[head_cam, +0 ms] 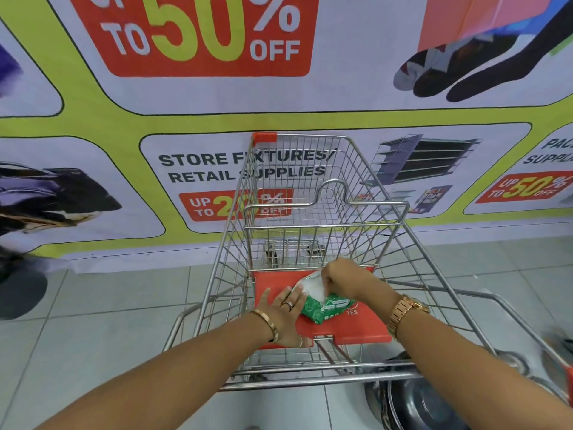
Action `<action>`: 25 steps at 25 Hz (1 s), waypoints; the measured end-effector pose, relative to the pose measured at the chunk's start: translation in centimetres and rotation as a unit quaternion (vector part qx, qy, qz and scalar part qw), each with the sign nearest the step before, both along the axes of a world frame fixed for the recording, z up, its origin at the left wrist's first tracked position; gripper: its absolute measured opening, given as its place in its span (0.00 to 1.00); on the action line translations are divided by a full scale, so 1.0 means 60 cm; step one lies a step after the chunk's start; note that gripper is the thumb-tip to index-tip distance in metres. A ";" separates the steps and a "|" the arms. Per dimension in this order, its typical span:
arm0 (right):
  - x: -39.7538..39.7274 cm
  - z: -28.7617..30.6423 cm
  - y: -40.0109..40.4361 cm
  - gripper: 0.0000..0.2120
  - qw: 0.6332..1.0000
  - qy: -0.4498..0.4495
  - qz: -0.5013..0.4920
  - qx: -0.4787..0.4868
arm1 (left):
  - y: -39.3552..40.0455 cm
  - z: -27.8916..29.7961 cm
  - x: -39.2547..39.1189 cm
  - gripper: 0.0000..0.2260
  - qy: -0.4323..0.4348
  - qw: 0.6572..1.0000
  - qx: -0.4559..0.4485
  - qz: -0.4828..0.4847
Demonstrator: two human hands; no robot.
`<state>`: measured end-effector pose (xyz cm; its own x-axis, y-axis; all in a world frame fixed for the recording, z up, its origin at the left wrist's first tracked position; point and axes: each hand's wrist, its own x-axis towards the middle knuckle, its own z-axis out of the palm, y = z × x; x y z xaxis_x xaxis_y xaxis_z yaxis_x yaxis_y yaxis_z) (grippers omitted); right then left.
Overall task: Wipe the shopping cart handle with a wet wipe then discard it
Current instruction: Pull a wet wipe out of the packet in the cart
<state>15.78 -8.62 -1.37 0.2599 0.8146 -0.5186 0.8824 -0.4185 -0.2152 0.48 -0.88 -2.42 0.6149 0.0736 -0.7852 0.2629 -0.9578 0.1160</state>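
A green pack of wet wipes [325, 308] lies on the red child-seat flap [350, 330] of a wire shopping cart [235, 218]. My left hand [285, 315] rests flat beside the pack and presses on its left end. My right hand [344, 277] pinches a white wet wipe [311, 288] at the pack's opening, partly drawn out. The cart's metal handle bar [310, 381] runs across just below my forearms, with a red end cap [569, 380] at the far right.
A large printed sale banner [186, 119] covers the wall right behind the cart. The floor [108, 305] is pale tile. A round dark metal bin [424, 405] stands on the floor at the lower right, under the handle.
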 end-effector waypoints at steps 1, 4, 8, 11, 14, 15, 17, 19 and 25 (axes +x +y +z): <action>0.004 0.004 -0.002 0.05 1.000 0.008 -0.011 0.014 | -0.001 0.000 0.001 0.41 0.002 1.000 0.002 -0.002; 0.013 0.014 -0.013 0.07 0.996 0.037 -0.057 0.051 | -0.002 0.005 0.002 0.40 0.008 1.000 0.007 -0.012; 0.021 0.023 -0.024 0.14 0.975 0.096 -0.156 0.123 | 0.000 0.005 0.002 0.39 0.011 1.000 0.008 -0.010; 0.021 0.039 -0.027 0.15 0.964 0.106 -0.174 0.170 | 0.000 0.004 0.002 0.39 0.012 1.000 0.010 -0.010; 0.022 0.054 -0.027 0.11 0.961 0.120 -0.176 0.178 | -0.001 0.005 0.003 0.39 0.013 1.000 0.012 -0.011; 0.024 0.059 -0.028 0.08 0.960 0.122 -0.180 0.174 | -0.001 0.005 0.003 0.39 0.014 1.000 0.014 -0.012; 0.029 0.073 -0.030 0.07 0.958 0.118 -0.189 0.181 | -0.002 0.006 0.001 0.39 0.015 1.000 0.016 -0.016; 0.032 0.085 -0.033 0.07 0.956 0.105 -0.190 0.199 | -0.002 0.005 0.000 0.39 0.014 1.000 0.016 -0.016; 0.035 0.126 -0.042 0.20 0.937 0.088 -0.176 0.288 | -0.001 -0.002 -0.001 0.39 0.000 1.000 0.023 -0.014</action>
